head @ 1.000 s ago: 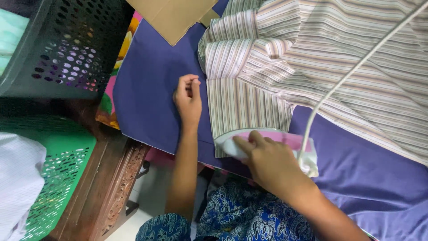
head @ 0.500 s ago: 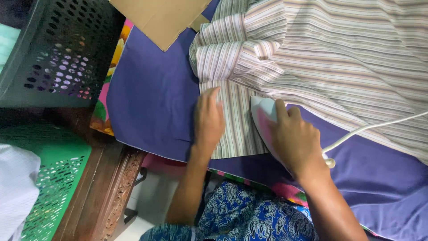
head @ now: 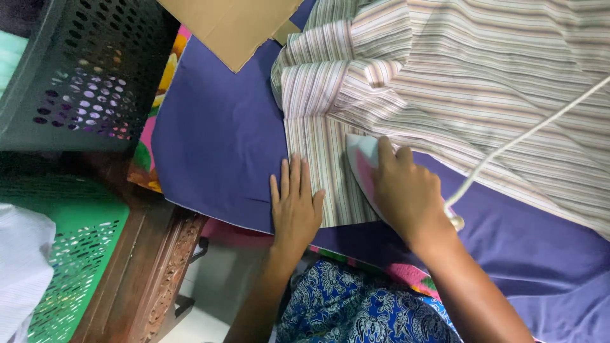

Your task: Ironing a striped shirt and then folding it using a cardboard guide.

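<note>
- Purple cloth [head: 216,133] covers the worktop from edge to edge, and everything in hand lies on it.
- On that cloth lies a striped shirt [head: 457,70] – thin pink, green and white stripes – bunched in folds at the upper middle and spread out flat toward the right.
- One flat panel of the shirt hangs down toward the near edge of the cloth, between the two hands.
- A white-and-pink iron [head: 363,166] sits on this panel, its pointed nose aimed up at the folds.
- The right hand [head: 406,190] is closed around the iron from above, fingers wrapped over its top, so most of the iron is hidden.
- A pale cord [head: 527,136] runs from just beside the right wrist up across the shirt to the right edge of view.
- The left hand [head: 295,206] lies flat and spread, fingers together and pointing up, pressing on the left edge of the striped panel where it meets the purple cloth.
- Below the hands shows a blue patterned garment [head: 356,305] on the person's lap.
- A sheet of brown cardboard [head: 235,25] lies at the top, touching the cloth.
- Off to the left – a dark perforated basket [head: 82,76], a green perforated basket [head: 70,254] with white fabric [head: 19,267] in it, and a carved wooden edge [head: 159,267].
</note>
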